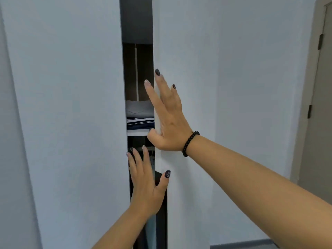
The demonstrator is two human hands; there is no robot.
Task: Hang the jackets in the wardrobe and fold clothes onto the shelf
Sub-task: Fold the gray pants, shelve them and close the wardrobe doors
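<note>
- The wardrobe [71, 123] stood upright in front of me, its two tall pale doors nearly together, leaving a narrow dark gap that ran top to bottom.
- My right hand [168, 121] lay flat on the right door [188, 69], fingers straight and spread, pointing up, the thumb hooked at the door's inner edge; it held nothing.
- A black bead bracelet [190, 143] sat on that wrist.
- My left hand [145, 182] was lower, in front of the gap, fingers straight and fanned upward, thumb out toward the right door; whether the palm touched the left door's edge I could not tell.
- Through the gap, the folded clothes [140, 114] lay in a flat stack on the white shelf [137, 133]: pale grey pieces on top, a dark striped one beneath, their long sides running across the shelf.
- Under the shelf a rail [148, 149] crossed the gap, with hanging garments [150, 229] dropping straight down, mostly hidden by my left hand and forearm.
- At the far right stood a beige room door [318, 105] with dark hinges.
- The doors covered the rest of the interior.
</note>
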